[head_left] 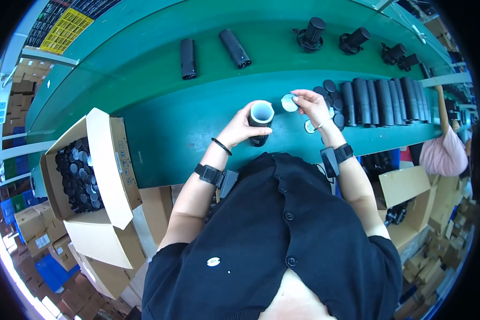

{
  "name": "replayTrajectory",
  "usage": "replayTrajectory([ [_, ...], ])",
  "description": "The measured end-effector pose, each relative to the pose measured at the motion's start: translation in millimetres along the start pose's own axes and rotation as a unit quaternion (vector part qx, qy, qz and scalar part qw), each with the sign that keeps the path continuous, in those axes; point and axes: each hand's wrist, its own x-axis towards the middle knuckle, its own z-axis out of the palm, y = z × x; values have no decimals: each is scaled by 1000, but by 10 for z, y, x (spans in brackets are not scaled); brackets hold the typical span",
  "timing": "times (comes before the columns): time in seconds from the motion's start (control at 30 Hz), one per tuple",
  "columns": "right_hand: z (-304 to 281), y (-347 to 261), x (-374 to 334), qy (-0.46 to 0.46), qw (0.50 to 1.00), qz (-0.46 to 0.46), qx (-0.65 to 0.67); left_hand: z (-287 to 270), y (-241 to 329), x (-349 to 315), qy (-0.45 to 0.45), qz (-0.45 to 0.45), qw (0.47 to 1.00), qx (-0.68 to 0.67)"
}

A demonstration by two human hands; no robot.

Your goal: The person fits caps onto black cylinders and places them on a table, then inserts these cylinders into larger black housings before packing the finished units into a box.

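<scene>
My left hand (241, 127) is wrapped round a black tube (260, 140), which stands upright with its pale, round open end toward me. To its right, my right hand (311, 104) pinches a thin round disc (289, 103) by its edge; the side I see is whitish. The disc is apart from the tube. Beside and under my right hand lies a cluster of black round discs (330, 86), and one with a pale face (309, 126) lies near my wrist.
A row of black tubes (383, 101) stands at the right. Two black tubes (188, 58) lie on the green conveyor (144, 58) beyond, with several black fittings (310, 34) farther right. An open carton (124, 165) of black discs is at my left. Another person's arm (442, 109) reaches in at far right.
</scene>
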Motion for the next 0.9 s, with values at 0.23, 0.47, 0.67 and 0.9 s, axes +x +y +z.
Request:
replayTrajectory([
  [0.23,319,-119,-25,-21,998,-56,32,73,131,-27,-79,-15,996,-31],
  [0.47,473,25,-218,-47,971,59,227,96,88,-37,-40,6,998,-51],
  [0.67,533,-282,-292,-233,935,152,218,-32,90,-71,-77,-30,996,22],
  [0.9,322,-163,-167,-337,886,168,269,3,-16,-28,-108,-34,993,30],
])
